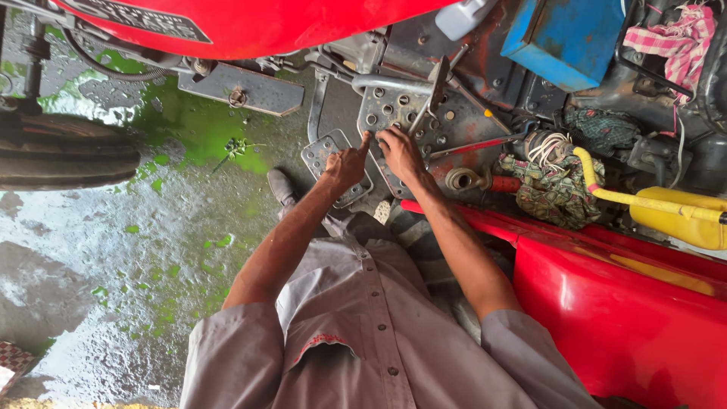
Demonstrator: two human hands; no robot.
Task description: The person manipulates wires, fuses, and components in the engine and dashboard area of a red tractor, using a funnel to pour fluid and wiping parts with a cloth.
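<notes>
Both forearms bare, sleeves ending at the elbows, reaching forward and converging. Left hand (344, 165): loosely fisted, index finger extended, tip up. Right hand (400, 151): palm down, fingers curled forward. The hands sit just beside each other, index tips nearly meeting.

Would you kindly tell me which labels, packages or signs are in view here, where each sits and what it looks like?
Label plate: top left, on the red body panel; long dark strip with pale lettering.
Shirt badge: bottom centre, on the grey shirt's chest pocket; small red stitched line.
Yellow jug: right edge, beside the red mudguard; no label shows.
No screens or signs.
</notes>
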